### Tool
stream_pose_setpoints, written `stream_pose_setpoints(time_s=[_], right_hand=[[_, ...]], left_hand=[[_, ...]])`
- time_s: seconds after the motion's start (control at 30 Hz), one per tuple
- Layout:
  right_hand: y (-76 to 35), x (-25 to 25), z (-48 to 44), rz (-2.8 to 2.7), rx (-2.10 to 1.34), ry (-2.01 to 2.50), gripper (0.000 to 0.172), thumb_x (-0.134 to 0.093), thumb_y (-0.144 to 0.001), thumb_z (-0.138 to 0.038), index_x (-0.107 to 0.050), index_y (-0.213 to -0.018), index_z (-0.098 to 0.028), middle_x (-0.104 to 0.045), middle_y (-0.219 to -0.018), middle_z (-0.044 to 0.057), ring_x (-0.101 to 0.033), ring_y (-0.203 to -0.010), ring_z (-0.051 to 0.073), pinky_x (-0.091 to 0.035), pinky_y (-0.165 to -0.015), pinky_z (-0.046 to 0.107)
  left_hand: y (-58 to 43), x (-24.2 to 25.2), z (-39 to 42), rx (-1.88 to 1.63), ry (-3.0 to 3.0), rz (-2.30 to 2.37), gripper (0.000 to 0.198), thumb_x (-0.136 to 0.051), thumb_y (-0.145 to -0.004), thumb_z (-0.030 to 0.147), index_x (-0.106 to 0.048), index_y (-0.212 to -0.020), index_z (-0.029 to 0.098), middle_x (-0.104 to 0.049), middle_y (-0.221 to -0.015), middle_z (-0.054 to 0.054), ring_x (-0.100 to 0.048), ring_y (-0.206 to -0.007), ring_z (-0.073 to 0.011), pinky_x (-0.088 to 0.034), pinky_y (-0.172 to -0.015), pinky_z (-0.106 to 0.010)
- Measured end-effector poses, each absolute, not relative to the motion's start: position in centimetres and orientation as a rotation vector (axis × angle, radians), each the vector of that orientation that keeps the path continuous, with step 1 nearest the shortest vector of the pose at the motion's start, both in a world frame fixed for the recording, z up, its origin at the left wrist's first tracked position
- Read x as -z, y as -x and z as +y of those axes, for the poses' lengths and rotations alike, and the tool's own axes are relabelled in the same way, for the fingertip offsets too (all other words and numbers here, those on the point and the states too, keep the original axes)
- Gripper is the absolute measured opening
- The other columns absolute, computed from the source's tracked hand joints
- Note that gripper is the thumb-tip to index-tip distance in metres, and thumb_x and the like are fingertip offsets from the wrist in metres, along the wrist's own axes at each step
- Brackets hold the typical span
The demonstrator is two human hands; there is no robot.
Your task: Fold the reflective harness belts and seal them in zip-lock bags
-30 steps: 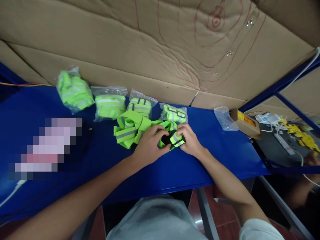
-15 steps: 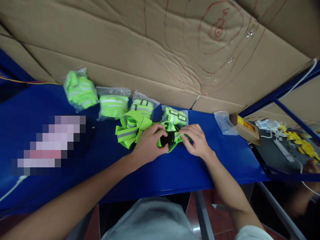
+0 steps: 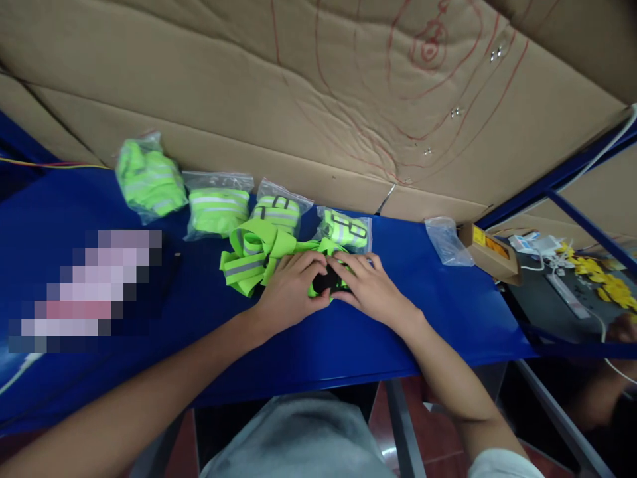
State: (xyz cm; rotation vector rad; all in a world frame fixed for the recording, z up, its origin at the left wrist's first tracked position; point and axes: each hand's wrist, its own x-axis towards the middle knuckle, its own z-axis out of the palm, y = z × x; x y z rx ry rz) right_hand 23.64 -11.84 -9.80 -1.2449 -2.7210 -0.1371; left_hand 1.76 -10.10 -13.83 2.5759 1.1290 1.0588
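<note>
A neon-green reflective strap (image 3: 251, 267) with a grey stripe lies in loose loops on the blue table, its right end running under both hands. My left hand (image 3: 294, 282) is closed around the strap's black part (image 3: 324, 281), thumb below and fingers above. From the right, my right hand (image 3: 367, 285) curls over the same black part and the green webbing beside it. The fingertips of both hands nearly meet there. Just behind the hands sits a clear bag holding a folded green strap bundle (image 3: 343, 230).
More bagged green bundles stand along the cardboard wall, among them a bag (image 3: 149, 179) at far left. An empty clear bag (image 3: 448, 240) and a small cardboard box (image 3: 490, 252) lie to the right. A pixelated object (image 3: 89, 285) is at left. Another person's hand (image 3: 622, 332) shows at far right.
My right hand has moved left and closed over the black part beside my left hand. The left hand keeps its hold. The whole view has shifted slightly.
</note>
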Motion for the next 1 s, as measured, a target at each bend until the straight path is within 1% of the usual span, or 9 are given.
stream_pose_setpoints(time_s=[0.13, 0.23, 0.37, 0.47, 0.6, 0.67, 0.77, 0.87, 1.0], right_hand=[[-23.5, 10.2, -11.8, -2.720, 0.019, 1.220, 0.049, -0.053, -0.105, -0.032, -0.049, -0.150, -0.012, -0.060, -0.135, 0.018, -0.058, -0.120, 0.030, -0.050, -0.098, 0.045], [-23.8, 9.7, -11.7, -2.690, 0.175, 1.136, 0.046, -0.044, -0.105, -0.015, -0.051, -0.150, -0.016, -0.063, -0.131, 0.015, -0.057, -0.115, 0.027, -0.050, -0.098, 0.044], [-25.5, 8.0, -11.7, -2.569, 0.388, 1.123, 0.055, -0.041, -0.102, -0.006, -0.046, -0.155, -0.020, -0.063, -0.134, 0.015, -0.057, -0.118, 0.028, -0.048, -0.101, 0.047], [-27.9, 6.1, -11.9, -2.367, 0.301, 1.159, 0.055, -0.047, -0.100, -0.012, -0.049, -0.154, -0.022, -0.063, -0.137, 0.016, -0.058, -0.122, 0.030, -0.049, -0.102, 0.051], [-30.9, 3.5, -12.7, -1.702, -0.151, 1.098, 0.035, -0.055, -0.100, -0.034, -0.068, -0.132, -0.027, -0.070, -0.124, 0.009, -0.065, -0.118, 0.027, -0.052, -0.105, 0.049], [-31.6, 2.2, -13.3, -1.310, -0.421, 1.022, 0.034, -0.057, -0.099, -0.048, -0.073, -0.117, -0.024, -0.074, -0.112, 0.007, -0.071, -0.105, 0.025, -0.059, -0.097, 0.045], [-31.5, 0.4, -14.2, -0.963, -0.713, 0.933, 0.043, -0.057, -0.095, -0.056, -0.074, -0.107, -0.018, -0.073, -0.102, 0.008, -0.072, -0.087, 0.021, -0.063, -0.080, 0.040], [-30.3, -0.4, -14.6, -0.901, -0.737, 0.921, 0.045, -0.058, -0.093, -0.057, -0.074, -0.108, -0.017, -0.074, -0.107, 0.009, -0.073, -0.091, 0.022, -0.064, -0.078, 0.040], [-29.5, -0.1, -14.7, -0.958, -0.559, 0.929, 0.038, -0.063, -0.092, -0.053, -0.072, -0.111, -0.021, -0.071, -0.127, 0.009, -0.073, -0.089, 0.021, -0.064, -0.077, 0.041]], left_hand=[[-1.9, 13.3, -10.5, -0.979, -2.510, 1.070, 0.022, -0.069, -0.078, 0.024, -0.054, -0.093, 0.021, -0.065, -0.118, -0.009, -0.068, -0.111, -0.0291, -0.052, -0.091, -0.046], [-2.0, 12.7, -10.7, -0.947, -2.360, 1.077, 0.028, -0.070, -0.077, 0.025, -0.049, -0.094, 0.022, -0.061, -0.119, -0.009, -0.067, -0.110, -0.0277, -0.056, -0.085, -0.042], [-1.9, 11.4, -11.1, -0.935, -2.283, 1.025, 0.038, -0.069, -0.086, 0.032, -0.049, -0.117, 0.025, -0.057, -0.128, -0.009, -0.063, -0.122, -0.0275, -0.056, -0.095, -0.043], [-1.2, 9.7, -11.4, -0.931, -2.272, 1.030, 0.048, -0.069, -0.089, 0.032, -0.045, -0.131, 0.026, -0.059, -0.130, -0.008, -0.063, -0.120, -0.0265, -0.053, -0.101, -0.043], [1.7, 6.9, -10.5, -0.937, -2.233, 0.863, 0.038, -0.069, -0.091, 0.035, -0.054, -0.125, 0.027, -0.060, -0.129, -0.006, -0.061, -0.121, -0.0243, -0.051, -0.105, -0.040], [3.3, 6.1, -9.7, -0.980, -2.185, 0.870, 0.034, -0.070, -0.092, 0.037, -0.057, -0.122, 0.028, -0.064, -0.122, -0.004, -0.064, -0.113, -0.0229, -0.053, -0.098, -0.038], [4.3, 6.4, -9.1, -1.017, -2.313, 0.981, 0.018, -0.066, -0.095, 0.035, -0.066, -0.111, 0.028, -0.067, -0.115, -0.003, -0.066, -0.109, -0.0228, -0.052, -0.100, -0.039], [3.1, 8.2, -10.1, -0.761, -2.544, 0.973, 0.022, -0.063, -0.097, 0.035, -0.070, -0.116, 0.030, -0.070, -0.120, -0.004, -0.067, -0.111, -0.0256, -0.052, -0.100, -0.042], [2.0, 10.7, -11.6, -0.462, -2.778, 1.089, 0.030, -0.056, -0.099, 0.029, -0.070, -0.125, 0.029, -0.071, -0.127, -0.009, -0.066, -0.114, -0.0330, -0.052, -0.096, -0.053]])
